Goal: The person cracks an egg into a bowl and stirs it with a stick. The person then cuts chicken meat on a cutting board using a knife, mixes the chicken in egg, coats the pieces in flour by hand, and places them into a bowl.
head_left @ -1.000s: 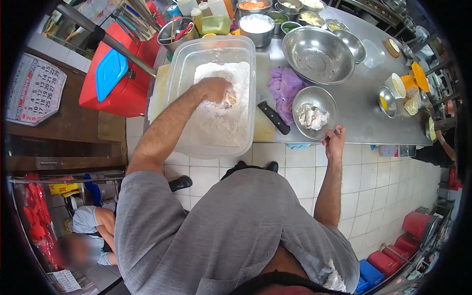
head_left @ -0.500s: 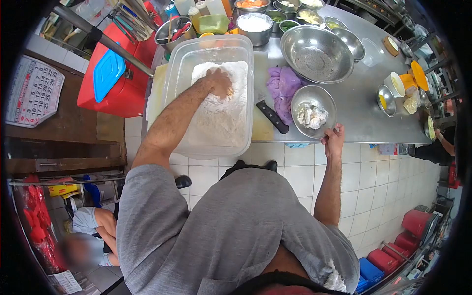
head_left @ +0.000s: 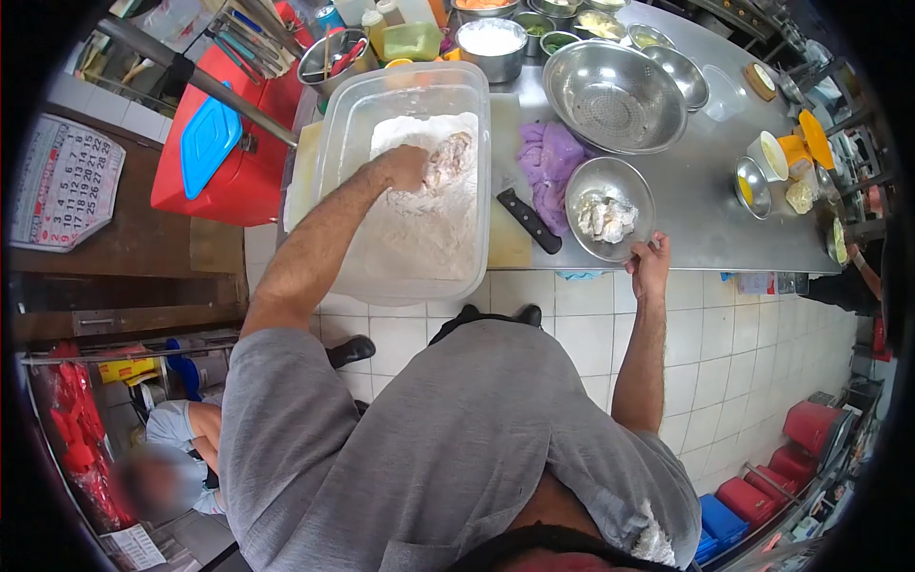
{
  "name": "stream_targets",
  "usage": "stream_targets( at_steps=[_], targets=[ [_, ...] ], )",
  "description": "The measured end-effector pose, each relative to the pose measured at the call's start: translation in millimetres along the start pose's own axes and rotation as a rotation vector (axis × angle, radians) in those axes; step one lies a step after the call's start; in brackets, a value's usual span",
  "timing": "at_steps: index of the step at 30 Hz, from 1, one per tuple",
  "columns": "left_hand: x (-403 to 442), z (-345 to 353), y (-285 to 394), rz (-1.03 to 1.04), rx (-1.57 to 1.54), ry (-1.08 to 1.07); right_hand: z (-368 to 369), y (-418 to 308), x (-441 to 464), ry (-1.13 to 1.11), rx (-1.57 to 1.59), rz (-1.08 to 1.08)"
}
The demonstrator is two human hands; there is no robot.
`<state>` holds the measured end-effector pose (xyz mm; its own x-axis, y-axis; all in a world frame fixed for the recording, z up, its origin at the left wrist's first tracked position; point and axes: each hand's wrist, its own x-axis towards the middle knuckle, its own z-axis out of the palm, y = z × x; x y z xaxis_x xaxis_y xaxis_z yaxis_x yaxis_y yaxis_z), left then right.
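Observation:
A large clear plastic tub [head_left: 334, 243] of white flour [head_left: 429, 238] stands on the counter before me. My left hand [head_left: 404, 169] is down in the flour, its fingers hidden. Just right of it lies a lumpy, flour-coated piece [head_left: 448, 160], its kind unclear. Thumb and fingers of my right hand [head_left: 651, 257] are closed on the near right rim of a shallow metal bowl [head_left: 637, 191]. White-coated pieces [head_left: 607, 217] lie inside that bowl. Between tub and bowl are a black-handled knife [head_left: 529, 220] and a crumpled purple cloth [head_left: 548, 172].
Behind the bowl sits a big metal colander [head_left: 615, 100]. A metal pot of white powder [head_left: 492, 50] stands behind the tub, with several small bowls alongside. At left is a red cooler [head_left: 229, 143]. One person sits low at left; another person's arm [head_left: 865, 272] shows far right.
My left hand has shifted left within the flour, leaving the coated piece in view beside it. My right hand still grips the bowl's rim, nearly unmoved.

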<state>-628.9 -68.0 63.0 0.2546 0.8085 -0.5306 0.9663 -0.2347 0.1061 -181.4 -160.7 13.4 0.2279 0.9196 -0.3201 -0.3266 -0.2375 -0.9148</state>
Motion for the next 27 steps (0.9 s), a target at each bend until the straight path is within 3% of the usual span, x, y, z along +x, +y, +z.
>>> stream_targets(
  at_steps=[4,8,10,12,14,15,16,18,19,23,26,27],
  targets=[
    [-13,-16,8,0.212,-0.236,0.060,-2,-1,3,0.001,0.003,-0.003],
    [-35,-42,22,0.091,-0.336,0.172,3,-4,-1,0.026,-0.011,0.008],
    [-45,-41,31,0.085,-0.254,0.345,-3,1,2,0.008,-0.009,0.004],
    [-47,-25,33,0.108,-0.179,0.355,-3,3,3,-0.015,-0.007,0.002],
    [-49,-13,23,0.277,-0.216,0.156,-2,0,2,-0.017,0.012,-0.004],
    [-48,-13,16,0.419,-0.196,0.326,-2,0,1,-0.017,0.012,-0.003],
    [-44,-15,11,0.419,-0.196,0.326,-2,0,1,-0.019,0.008,0.001],
    [-40,-27,5,0.156,-0.138,0.119,-2,0,2,-0.021,0.005,0.002],
    [-32,-13,-6,0.331,-0.133,0.177,-2,1,2,-0.012,0.005,-0.002],
    [-28,9,17,0.175,-0.019,0.046,-1,1,1,-0.003,0.013,-0.005],
    [-20,-2,9,0.090,0.043,0.093,-6,7,5,-0.011,0.017,-0.014],
    [-25,-3,14,0.047,0.020,0.231,-5,7,6,-0.010,0.021,-0.018]
  ],
)
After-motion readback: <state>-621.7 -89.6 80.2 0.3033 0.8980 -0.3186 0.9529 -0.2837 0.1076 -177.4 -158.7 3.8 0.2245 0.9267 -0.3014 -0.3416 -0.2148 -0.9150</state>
